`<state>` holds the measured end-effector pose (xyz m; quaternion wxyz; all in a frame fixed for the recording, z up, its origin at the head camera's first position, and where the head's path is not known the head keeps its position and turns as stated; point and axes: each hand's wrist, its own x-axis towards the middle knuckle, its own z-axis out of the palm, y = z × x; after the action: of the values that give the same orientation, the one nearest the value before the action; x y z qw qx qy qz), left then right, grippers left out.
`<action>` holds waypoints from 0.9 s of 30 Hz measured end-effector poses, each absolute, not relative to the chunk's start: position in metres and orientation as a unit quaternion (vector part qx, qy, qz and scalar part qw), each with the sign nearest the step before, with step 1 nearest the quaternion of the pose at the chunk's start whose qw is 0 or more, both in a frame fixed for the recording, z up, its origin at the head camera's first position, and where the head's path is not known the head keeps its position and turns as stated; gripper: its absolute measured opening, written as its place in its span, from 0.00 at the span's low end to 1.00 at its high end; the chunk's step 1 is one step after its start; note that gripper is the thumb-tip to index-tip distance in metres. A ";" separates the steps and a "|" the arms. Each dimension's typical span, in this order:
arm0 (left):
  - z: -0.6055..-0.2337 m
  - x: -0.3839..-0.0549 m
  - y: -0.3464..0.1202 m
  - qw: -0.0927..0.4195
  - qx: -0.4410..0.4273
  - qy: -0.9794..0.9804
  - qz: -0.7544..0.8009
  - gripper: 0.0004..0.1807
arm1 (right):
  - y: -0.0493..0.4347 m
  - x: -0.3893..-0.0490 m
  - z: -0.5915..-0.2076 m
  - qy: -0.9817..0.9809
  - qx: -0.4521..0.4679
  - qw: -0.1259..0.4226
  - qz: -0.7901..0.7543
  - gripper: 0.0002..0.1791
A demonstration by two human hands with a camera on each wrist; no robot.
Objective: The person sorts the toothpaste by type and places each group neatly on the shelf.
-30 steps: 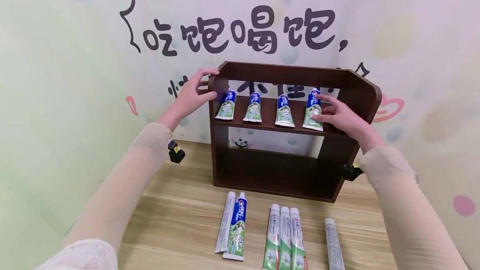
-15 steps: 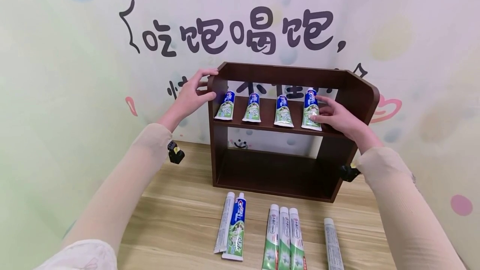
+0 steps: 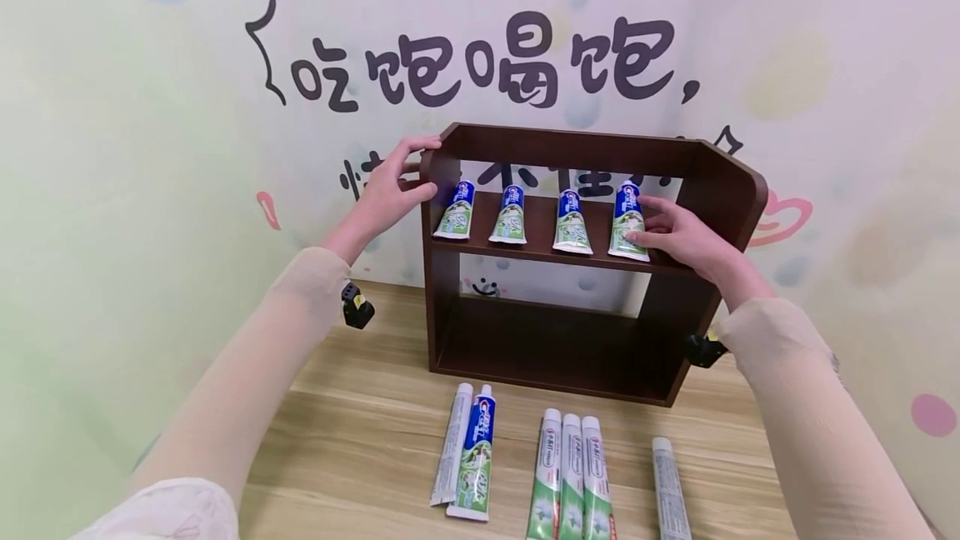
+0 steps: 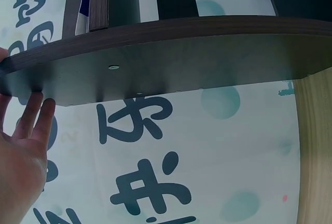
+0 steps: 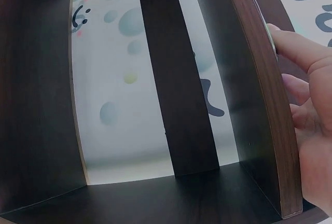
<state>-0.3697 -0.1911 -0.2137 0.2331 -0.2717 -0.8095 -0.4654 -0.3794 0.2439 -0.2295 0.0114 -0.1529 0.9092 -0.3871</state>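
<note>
Blue, white and green toothpaste tubes lie in a spaced row on the upper board of a dark brown two-tier shelf (image 3: 555, 333), caps toward the back. My right hand (image 3: 686, 238) holds the rightmost toothpaste tube (image 3: 628, 219), thumb on its face and fingers along its right edge. My left hand (image 3: 390, 190) grips the shelf's left side panel; the left wrist view shows its fingertips (image 4: 47, 105) against the panel's outer face. The right wrist view shows my right thumb (image 5: 298, 47) at the upper board's front edge; most of the tube is hidden there.
On the wooden table (image 3: 360, 432) before the shelf lie a grey-white tube (image 3: 452, 444) beside a blue-green toothpaste tube (image 3: 474, 461), three white-green tubes (image 3: 572, 473) side by side, and a grey-backed tube (image 3: 670, 490). A printed cloth wall (image 3: 225, 148) hangs close behind.
The rightmost tube's cap end has swung slightly left, and my right index finger has slid a little down its edge. My left hand stays on the side panel.
</note>
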 end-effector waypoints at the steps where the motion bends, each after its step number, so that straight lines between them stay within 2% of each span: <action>1: -0.214 -0.370 -0.190 0.233 -0.272 -0.809 -0.466 0.28 | 0.244 -0.379 -0.229 0.910 -0.153 0.011 -0.386 0.46; 27: -0.215 -0.368 -0.187 0.240 -0.267 -0.810 -0.464 0.29 | 0.245 -0.376 -0.230 0.919 -0.142 0.008 -0.367 0.46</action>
<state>-0.3681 -0.1872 -0.2147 0.2404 -0.2670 -0.8096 -0.4641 -0.3760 0.2449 -0.2298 0.0077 -0.1422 0.9192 -0.3673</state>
